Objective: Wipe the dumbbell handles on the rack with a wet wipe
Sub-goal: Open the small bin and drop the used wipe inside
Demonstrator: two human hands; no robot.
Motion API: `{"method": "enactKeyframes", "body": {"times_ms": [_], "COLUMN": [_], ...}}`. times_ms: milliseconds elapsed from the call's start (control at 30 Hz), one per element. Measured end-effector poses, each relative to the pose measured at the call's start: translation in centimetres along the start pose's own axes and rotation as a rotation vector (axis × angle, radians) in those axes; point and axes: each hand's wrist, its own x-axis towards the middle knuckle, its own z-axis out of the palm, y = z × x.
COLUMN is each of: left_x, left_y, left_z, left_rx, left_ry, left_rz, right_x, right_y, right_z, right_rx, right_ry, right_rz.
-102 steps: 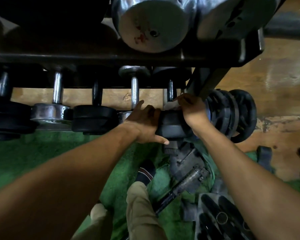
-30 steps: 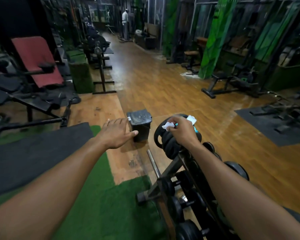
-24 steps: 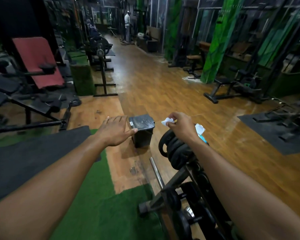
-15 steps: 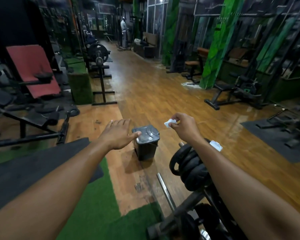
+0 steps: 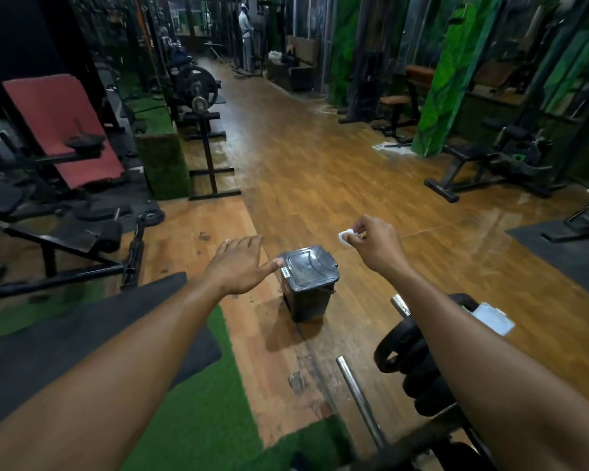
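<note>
Used wipe held out above the bin.
Near, stacked plates (image 5: 412,365) sit under the right forearm; beyond, the right hand (image 5: 376,244) pinches a crumpled wet wipe (image 5: 346,237) at its fingertips, the left hand (image 5: 238,265) lies flat with fingers together, and the lidded bin (image 5: 308,283) stands between them on the floor.

You have one label in view, a small white sticker (image 5: 285,271) with dark print on the upper left side of the black lidded bin (image 5: 308,290), its letters too small and blurred to read, and no other text, brand, number or sign is legible
</note>
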Motion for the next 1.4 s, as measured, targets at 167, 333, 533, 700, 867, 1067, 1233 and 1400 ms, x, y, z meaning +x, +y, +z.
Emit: {"method": "enactKeyframes", "body": {"times_ms": [167,333,533,700,867,1067,1233,1400], "left_x": [7.0,12.7,18.4,24.1,30.8,39.1,46.2,52.5], "left_y": [-3.2,-6.7,-11.8,-16.0,-20.5,-26.1,-29.2,-30.1], "left_z": [1.4,1.8,1.7,2.6,4.2,5.9,6.8,7.4], "left_rx": [-0.037,-0.082,-0.122,-0.132,-0.137,-0.142,-0.113,-0.090], "left_ry": [-0.025,-0.033,-0.051,-0.072,-0.132,-0.236,-0.333,-0.409], "left_rz": [-0.045,-0.087,-0.165,-0.187,-0.171,-0.099,0.003,0.081], "right_x": [6.7,13.0,20.7,26.2,31.4,36.3,38.9,40.6], "right_y": [1.4,1.5,-0.2,-1.6,-2.2,-2.4,-2.1,-0.7], "right_z": [5.5,10.6,15.7,20.5,26.7,33.3,35.5,36.2], "right_rx": [0.050,0.067,0.094,0.134,0.115,0.058,0.053,0.062], "right_ry": [-0.018,-0.110,-0.187,-0.220,-0.234,-0.236,-0.198,-0.128], "right_rz": [0.068,0.116,0.100,0.104,0.148,0.247,0.345,0.491]}}
